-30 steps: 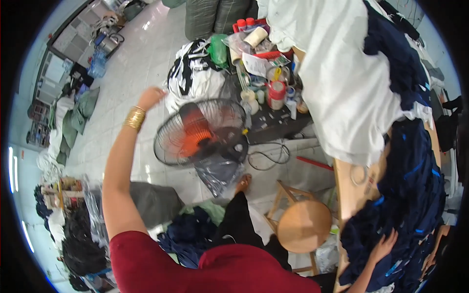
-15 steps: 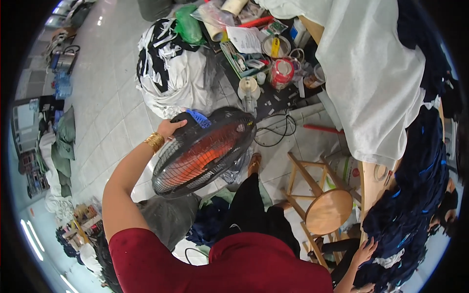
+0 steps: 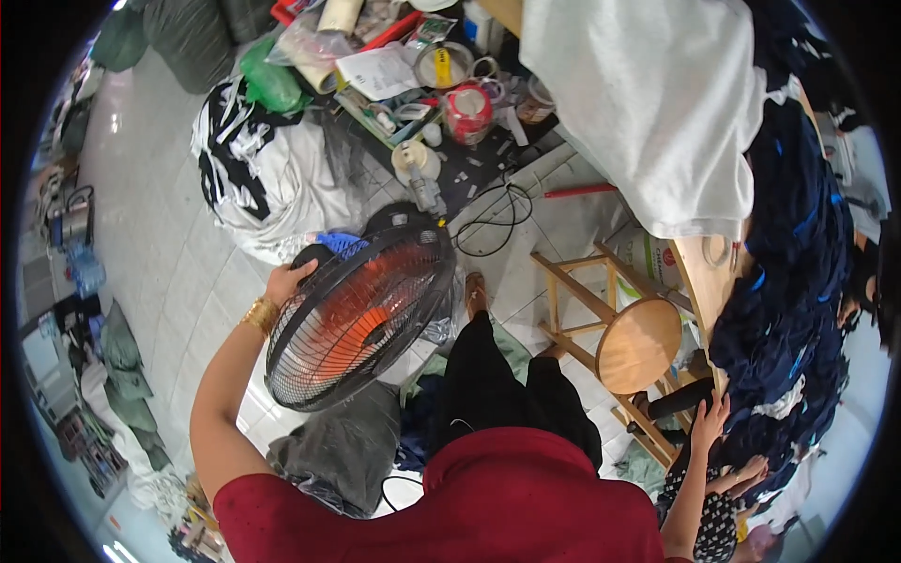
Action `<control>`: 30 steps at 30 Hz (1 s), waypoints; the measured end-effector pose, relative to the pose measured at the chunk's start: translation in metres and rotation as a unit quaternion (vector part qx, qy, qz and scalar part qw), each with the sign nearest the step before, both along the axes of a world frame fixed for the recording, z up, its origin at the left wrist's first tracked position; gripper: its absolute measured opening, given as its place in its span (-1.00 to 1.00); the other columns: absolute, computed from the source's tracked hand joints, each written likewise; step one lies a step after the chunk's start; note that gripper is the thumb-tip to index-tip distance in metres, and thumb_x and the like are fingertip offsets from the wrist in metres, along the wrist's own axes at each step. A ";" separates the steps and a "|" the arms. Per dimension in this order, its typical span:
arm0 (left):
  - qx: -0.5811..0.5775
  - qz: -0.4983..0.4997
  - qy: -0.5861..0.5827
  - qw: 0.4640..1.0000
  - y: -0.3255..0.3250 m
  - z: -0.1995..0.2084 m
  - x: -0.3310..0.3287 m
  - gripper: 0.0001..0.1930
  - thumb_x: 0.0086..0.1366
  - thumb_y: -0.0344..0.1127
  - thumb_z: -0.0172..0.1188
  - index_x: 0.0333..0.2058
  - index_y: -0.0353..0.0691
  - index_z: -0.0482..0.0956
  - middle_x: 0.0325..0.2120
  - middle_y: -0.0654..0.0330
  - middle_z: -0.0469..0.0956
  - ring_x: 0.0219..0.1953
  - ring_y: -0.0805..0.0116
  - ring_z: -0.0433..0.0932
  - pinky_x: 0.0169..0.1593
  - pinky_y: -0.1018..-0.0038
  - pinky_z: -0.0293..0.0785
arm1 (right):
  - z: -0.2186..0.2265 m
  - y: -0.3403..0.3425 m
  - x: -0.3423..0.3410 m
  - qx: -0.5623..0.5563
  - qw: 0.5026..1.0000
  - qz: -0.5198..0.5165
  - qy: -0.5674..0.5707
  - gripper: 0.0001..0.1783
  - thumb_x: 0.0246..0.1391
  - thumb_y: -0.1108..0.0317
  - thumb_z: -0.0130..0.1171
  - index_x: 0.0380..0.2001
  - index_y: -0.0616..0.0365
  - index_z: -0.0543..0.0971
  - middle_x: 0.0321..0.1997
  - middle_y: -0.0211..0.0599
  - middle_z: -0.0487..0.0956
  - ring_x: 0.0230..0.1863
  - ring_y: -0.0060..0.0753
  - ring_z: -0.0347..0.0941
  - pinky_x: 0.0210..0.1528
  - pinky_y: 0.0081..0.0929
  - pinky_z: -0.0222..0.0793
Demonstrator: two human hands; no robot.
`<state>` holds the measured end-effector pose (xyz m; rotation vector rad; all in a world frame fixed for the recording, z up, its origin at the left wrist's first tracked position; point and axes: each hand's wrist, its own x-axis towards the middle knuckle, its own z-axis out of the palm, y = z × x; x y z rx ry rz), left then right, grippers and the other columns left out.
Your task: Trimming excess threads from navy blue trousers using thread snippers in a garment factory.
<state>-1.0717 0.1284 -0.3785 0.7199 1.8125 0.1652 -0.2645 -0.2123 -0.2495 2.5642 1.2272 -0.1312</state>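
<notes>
Left hand [image 3: 289, 279] on fan [image 3: 361, 319], printed white paper [image 3: 380, 72]

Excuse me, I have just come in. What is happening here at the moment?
Someone in a dark red top has the left hand at the rear edge of a black fan with orange blades. The open right hand is by the edge of a table heaped with navy fabric; whether it touches is unclear. A round wooden stool stands nearby, and another person's hands show at lower right.
</notes>
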 end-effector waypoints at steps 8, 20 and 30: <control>-0.116 -0.244 0.001 0.963 0.023 -0.014 -0.035 -0.42 0.06 0.14 0.29 -0.29 -0.37 0.51 -0.62 0.21 0.45 -0.68 0.41 0.40 -0.61 0.44 0.37 | 0.012 -0.009 -0.012 0.101 0.993 -0.009 0.064 -0.57 0.11 0.26 0.10 0.08 -0.04 0.39 0.29 -0.11 0.17 0.09 -0.01 0.34 0.00 -0.29 0.35; 0.322 -0.300 -0.155 0.884 0.082 0.184 0.353 -0.54 0.32 -0.13 -0.06 0.13 -0.22 0.33 0.03 0.18 0.44 0.04 0.39 0.45 0.01 0.52 0.36 | 0.007 -0.092 0.047 0.207 0.972 -0.072 0.088 -0.53 -0.02 0.28 0.21 0.02 -0.09 0.42 0.29 -0.20 0.15 0.12 -0.09 0.29 0.08 -0.16 0.24; 0.188 -0.726 0.077 0.657 -0.201 -0.016 0.751 -0.46 0.18 -0.02 0.16 0.04 -0.26 0.40 0.01 -0.08 0.42 0.07 -0.01 0.36 0.13 0.26 0.27 | -0.028 -0.072 0.269 0.393 0.919 0.014 0.012 -0.42 -0.20 0.32 0.29 0.01 -0.03 0.46 0.08 -0.08 0.32 0.13 0.01 0.24 0.19 -0.13 0.14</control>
